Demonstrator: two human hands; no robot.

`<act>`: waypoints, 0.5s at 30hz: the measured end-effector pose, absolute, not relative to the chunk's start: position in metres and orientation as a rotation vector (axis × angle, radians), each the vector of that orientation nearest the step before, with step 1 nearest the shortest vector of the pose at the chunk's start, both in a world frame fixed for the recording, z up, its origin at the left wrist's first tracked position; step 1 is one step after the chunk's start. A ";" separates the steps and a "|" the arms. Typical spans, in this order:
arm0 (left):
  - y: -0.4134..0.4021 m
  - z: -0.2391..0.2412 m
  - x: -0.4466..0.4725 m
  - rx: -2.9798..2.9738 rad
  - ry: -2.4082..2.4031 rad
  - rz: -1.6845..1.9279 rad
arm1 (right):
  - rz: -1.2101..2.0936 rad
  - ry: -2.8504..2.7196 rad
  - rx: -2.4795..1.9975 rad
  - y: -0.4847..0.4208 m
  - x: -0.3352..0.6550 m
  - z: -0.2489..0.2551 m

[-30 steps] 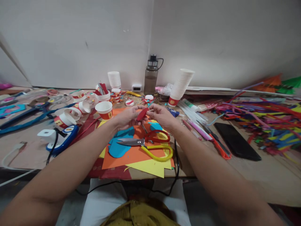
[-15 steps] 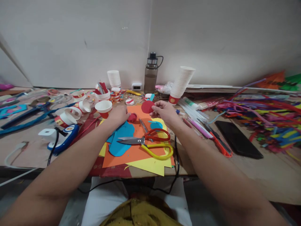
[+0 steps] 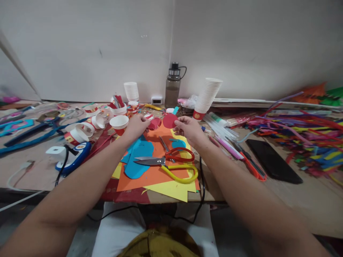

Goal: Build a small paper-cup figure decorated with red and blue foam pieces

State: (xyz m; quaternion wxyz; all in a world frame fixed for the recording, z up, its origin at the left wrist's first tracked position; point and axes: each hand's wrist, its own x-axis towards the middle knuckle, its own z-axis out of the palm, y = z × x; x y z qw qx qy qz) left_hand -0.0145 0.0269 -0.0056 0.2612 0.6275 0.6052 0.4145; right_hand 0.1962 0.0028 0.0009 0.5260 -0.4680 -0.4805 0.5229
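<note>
My right hand [image 3: 189,128] pinches the edge of a flat red paper circle [image 3: 169,121] and holds it up above the orange sheet [image 3: 158,180]. Just left of it, my left hand [image 3: 138,125] has its fingers closed on a smaller red round piece [image 3: 155,124], whose exact kind I cannot make out. The two red pieces are close together. Below them lie scissors [image 3: 150,161] with one red and one yellow handle, blades pointing left. Blue paper cutouts [image 3: 138,164] are under the blades, and yellow paper [image 3: 171,189] sticks out at the front.
A white cup [image 3: 119,122] stands beside my left wrist. Behind are a water bottle [image 3: 172,87] and a tall stack of paper cups [image 3: 207,98]. To the right lie a black phone [image 3: 273,160] and a pile of coloured pipe cleaners [image 3: 316,139]. A black cable [image 3: 202,185] crosses the front edge.
My left hand has risen off the paper with the red round piece and moved slightly right, towards the circle. My right hand still holds the red circle, nearly in place.
</note>
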 end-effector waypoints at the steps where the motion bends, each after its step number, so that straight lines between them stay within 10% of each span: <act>1: 0.026 -0.006 -0.013 1.585 1.558 1.136 | 1.258 -1.144 -1.104 0.003 0.197 0.001; 15: 0.005 -0.008 0.021 0.937 1.012 1.274 | 1.378 -1.186 -0.869 -0.006 0.185 -0.003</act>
